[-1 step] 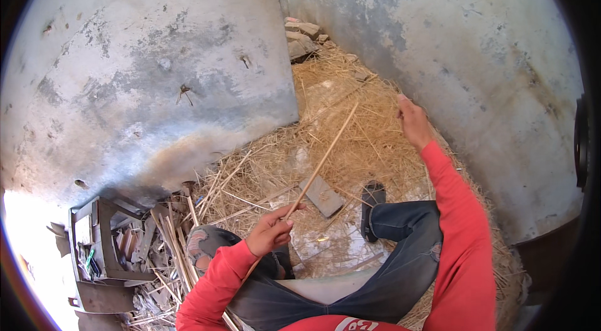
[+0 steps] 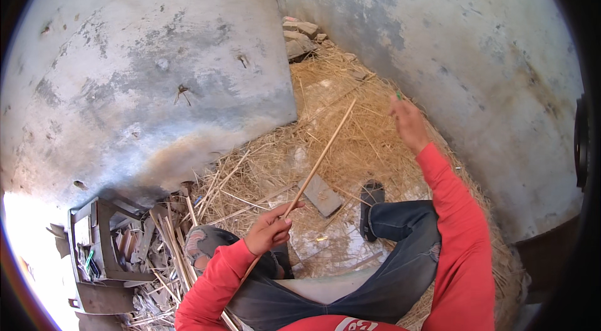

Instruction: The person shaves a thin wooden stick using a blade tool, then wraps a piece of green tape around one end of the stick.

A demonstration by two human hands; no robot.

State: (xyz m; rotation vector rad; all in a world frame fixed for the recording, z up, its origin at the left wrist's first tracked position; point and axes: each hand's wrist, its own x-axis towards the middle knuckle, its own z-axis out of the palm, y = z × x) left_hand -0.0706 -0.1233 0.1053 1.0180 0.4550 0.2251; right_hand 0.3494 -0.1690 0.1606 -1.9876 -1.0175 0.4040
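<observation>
My left hand (image 2: 268, 231) is closed around a long, thin wooden stick (image 2: 325, 150), which looks like a bamboo or cane strip. The stick slants from beside my left thigh up and away to the right, its far end free above the straw. Farther off on the right, apart from the stick's tip, my right hand (image 2: 410, 125) is raised with its fingers closed. A small green thing (image 2: 399, 96) shows at those fingertips; most of it is hidden, and its kind is unclear.
Straw and shavings (image 2: 350, 143) cover the floor, with a flat grey brick (image 2: 322, 196) between my feet. Concrete walls (image 2: 206, 43) meet behind stacked bricks (image 2: 299, 40). At left, a dark frame (image 2: 103, 249) with scraps stands beside a bundle of sticks (image 2: 172, 237).
My right hand has moved slightly to the left, and a green bit now shows at its fingertips. The stick and my left hand have hardly shifted.
</observation>
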